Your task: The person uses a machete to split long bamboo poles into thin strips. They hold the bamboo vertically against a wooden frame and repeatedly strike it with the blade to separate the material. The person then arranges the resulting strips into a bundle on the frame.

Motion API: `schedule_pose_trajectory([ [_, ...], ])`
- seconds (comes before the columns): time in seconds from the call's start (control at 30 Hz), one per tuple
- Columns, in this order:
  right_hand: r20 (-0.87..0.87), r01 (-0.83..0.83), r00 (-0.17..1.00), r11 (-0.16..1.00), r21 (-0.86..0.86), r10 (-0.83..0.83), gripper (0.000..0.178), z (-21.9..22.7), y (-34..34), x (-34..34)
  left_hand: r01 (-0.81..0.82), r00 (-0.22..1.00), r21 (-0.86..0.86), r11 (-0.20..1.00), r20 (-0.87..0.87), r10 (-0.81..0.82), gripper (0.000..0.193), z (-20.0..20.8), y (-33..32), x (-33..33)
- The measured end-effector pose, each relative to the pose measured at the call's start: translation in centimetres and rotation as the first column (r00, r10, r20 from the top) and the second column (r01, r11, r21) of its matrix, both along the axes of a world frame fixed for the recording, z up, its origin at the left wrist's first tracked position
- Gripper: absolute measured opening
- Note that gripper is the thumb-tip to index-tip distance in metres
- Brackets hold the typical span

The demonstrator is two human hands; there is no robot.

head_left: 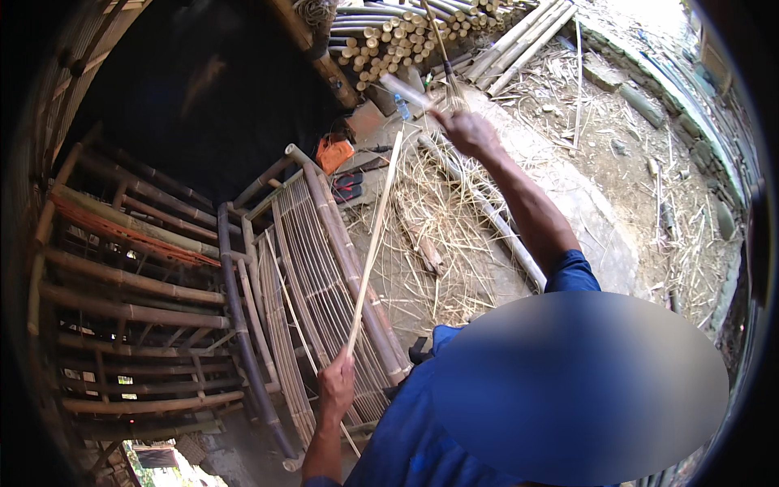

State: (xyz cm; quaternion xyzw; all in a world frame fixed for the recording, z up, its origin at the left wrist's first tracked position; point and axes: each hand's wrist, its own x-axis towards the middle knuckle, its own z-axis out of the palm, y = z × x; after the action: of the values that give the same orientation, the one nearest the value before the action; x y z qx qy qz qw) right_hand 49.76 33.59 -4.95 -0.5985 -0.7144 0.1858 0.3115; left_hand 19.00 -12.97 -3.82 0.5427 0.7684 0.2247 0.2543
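Observation:
My left hand (336,385) is closed around the lower end of a long, pale bamboo strip (376,243). The strip rises at a slant in front of a bamboo bench (324,235) with a slatted seat. Out to the far right, my right hand (471,134) grips a large knife (406,91), its pale blade smeared by motion. The blade points up and to the left, apart from the strip's upper end. Another thin strip (292,304) lies lengthwise along the bench slats.
Bamboo shavings (454,268) litter the ground around a bamboo pole (507,235) and a rough piece of wood (422,239). Cut poles (398,40) are stacked at the back. An orange bag (333,152), sandals (347,187) and a plastic bottle (402,106) lie beyond the bench. Bamboo frames (138,276) fill the left.

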Motion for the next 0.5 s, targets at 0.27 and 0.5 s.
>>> schedule_pose_trajectory([
  [0.27,0.383,-0.425,0.83,0.904,-0.038,0.406,0.079,-3.4,-13.7,-8.0,0.11,0.982,0.216,0.97,-0.175,-0.072,0.033,0.3,2.4,0.4],
  [0.5,0.241,0.059,0.97,0.976,-0.209,-0.007,0.082,-4.2,-2.3,-0.6,0.105,0.984,0.13,0.986,-0.16,-0.084,0.031,1.7,-4.5,-0.8],
])
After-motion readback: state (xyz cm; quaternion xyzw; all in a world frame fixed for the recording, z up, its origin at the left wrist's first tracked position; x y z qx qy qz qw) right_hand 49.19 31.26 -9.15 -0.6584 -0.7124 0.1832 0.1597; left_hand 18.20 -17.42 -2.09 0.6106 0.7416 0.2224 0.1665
